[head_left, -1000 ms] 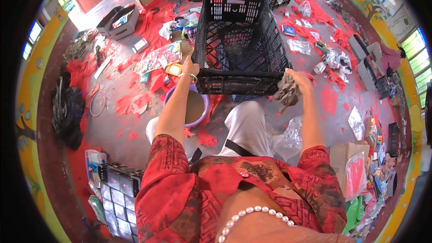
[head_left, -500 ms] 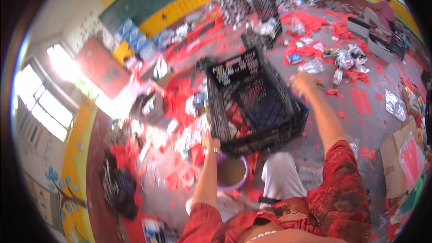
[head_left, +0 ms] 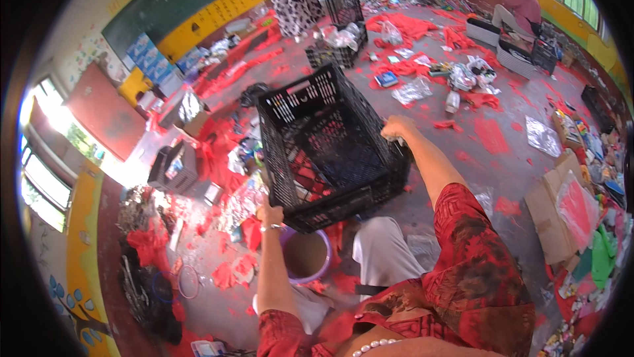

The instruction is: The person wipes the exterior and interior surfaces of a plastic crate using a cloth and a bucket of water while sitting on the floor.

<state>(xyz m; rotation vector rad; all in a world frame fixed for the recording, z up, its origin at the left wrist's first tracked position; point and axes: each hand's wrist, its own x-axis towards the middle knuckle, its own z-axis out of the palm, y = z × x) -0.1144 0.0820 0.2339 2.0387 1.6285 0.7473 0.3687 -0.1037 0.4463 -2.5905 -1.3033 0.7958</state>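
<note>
A black plastic crate with slatted, perforated walls tilts in front of me above the floor. A few small red and pale bits lie along the left side of its bottom. My left hand, with a bracelet at the wrist, is closed round the near left corner of the crate. My right hand is closed at the crate's right rim, its fingers partly hidden. Just below the crate, between my knees, stands a purple-rimmed bucket with something brownish inside.
Red scraps and litter strew the floor. Another crate stands ahead, beside a person in a spotted garment. A second person sits far right by grey bins. Cardboard lies right, a black bag left.
The view has swung right, so the room shifts left in it. My right hand has come in against the crate's right rim; my left hand keeps its hold.
</note>
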